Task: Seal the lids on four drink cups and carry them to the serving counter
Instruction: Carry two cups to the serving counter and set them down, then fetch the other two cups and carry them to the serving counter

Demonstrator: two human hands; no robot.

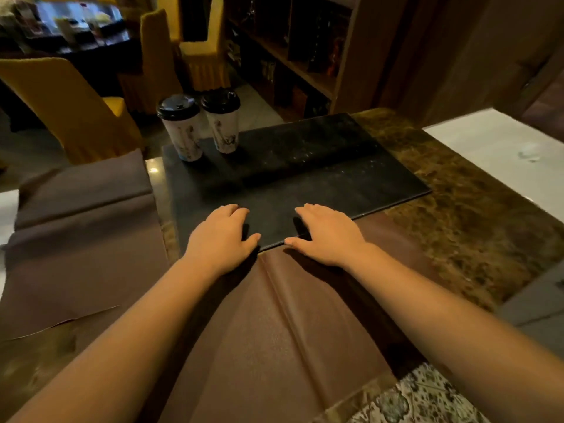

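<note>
Hands lie flat near the middle of the scene: the left hand (pixel 220 232) and the right hand (pixel 324 232) rest palm down with relaxed fingers, grasping nothing, on the near edge of a black mat (pixel 305 172). At the far left corner of this mat stand 2 drink cups, the left cup (pixel 182 129) and the right cup (pixel 224 123), upright, just beside each other, each with a black lid on top. A brown cloth (pixel 274 331) covers the marble counter (pixel 476 215) under the forearms. Yellow chairs (pixel 61 105) stand far left.
</note>
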